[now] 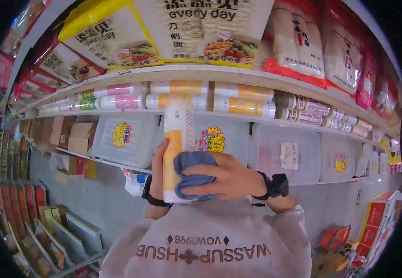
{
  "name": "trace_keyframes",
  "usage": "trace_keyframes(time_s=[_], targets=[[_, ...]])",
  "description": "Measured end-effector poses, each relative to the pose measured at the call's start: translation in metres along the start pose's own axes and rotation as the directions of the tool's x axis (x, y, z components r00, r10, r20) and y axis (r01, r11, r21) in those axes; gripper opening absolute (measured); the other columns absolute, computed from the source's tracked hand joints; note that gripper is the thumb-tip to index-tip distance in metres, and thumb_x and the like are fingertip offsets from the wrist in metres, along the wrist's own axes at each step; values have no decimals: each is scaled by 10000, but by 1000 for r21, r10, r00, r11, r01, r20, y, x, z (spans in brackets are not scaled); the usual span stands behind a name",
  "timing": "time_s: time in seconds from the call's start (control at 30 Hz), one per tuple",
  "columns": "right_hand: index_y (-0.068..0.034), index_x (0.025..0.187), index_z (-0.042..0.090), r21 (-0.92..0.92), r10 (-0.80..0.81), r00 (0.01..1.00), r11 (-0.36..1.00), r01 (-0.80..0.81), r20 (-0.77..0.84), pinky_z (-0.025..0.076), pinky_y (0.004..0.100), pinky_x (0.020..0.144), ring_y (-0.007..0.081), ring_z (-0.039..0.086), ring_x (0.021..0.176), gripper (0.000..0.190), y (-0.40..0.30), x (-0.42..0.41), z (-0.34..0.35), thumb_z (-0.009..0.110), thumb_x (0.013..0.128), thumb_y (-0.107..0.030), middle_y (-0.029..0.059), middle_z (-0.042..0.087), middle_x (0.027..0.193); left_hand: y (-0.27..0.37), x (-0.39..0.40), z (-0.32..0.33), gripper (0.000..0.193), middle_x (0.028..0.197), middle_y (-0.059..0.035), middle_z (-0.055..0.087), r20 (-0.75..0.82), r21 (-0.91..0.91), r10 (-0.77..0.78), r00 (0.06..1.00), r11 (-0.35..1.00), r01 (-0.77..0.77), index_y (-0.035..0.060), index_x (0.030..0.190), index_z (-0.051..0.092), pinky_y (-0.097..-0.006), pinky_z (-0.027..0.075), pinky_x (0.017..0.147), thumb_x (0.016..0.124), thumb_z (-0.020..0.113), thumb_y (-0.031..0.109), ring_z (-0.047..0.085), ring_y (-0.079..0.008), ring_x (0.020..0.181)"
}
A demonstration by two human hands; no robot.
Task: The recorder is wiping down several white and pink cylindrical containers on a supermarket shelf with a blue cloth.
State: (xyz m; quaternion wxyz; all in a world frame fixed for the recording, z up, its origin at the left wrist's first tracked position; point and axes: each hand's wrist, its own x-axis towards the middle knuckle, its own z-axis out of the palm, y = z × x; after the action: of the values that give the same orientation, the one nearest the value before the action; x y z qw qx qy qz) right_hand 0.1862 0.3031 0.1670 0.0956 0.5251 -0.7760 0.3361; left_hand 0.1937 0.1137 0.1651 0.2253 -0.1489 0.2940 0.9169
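Observation:
My left hand [157, 173] grips a white and orange cylindrical noodle package [178, 135] from its left side, holding it upright before my chest. Across the package's lower right part, my right hand [225, 175] presses a bunched blue-grey cloth [194, 163], with fingers bent over its folds. Beyond the package's top end, similar white and orange cylindrical packages [244, 106] lie stacked on their sides on a shelf. Part of my left hand is hidden behind the package.
Large bagged noodles [201, 34] fill the upper shelf [187, 71]. Translucent plastic bins [128, 139] with price signs stand on the lower shelf, beside open cardboard boxes [82, 137]. A white plastic bag [135, 182] hangs below its edge. More racks [72, 229] stand at lower left, red boxes [374, 219] at right.

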Motion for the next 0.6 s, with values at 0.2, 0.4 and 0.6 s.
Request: trace_keyframes(time_s=[0.2,0.4,0.6], targets=[[-229,1139,605,-30,305,920,946,-322,-248,434,418,917,327,477,1152,621,61,0,8,604,564,8,96,488,1229,-12,12,-34,507,995,-154,626,6,114,-63,998,992,62,14,1228,468,-339,541,751,922,368,405,639,-265,863],[-211,1136,592,21,349,873,931,-364,-342,443,423,924,336,498,1121,628,76,-4,-2,604,563,45,102,479,1220,-16,6,-29,515,1098,-180,597,-5,41,-213,977,976,213,-5,1228,468,-398,518,821,917,376,395,613,-287,964],[-233,1117,624,55,62,997,997,-59,-53,428,433,936,339,486,1134,608,5,-14,-6,599,542,-37,74,496,1218,-18,2,-11,530,1103,-152,594,12,-77,-81,997,994,81,35,1241,464,-381,516,834,932,361,453,604,-264,971]])
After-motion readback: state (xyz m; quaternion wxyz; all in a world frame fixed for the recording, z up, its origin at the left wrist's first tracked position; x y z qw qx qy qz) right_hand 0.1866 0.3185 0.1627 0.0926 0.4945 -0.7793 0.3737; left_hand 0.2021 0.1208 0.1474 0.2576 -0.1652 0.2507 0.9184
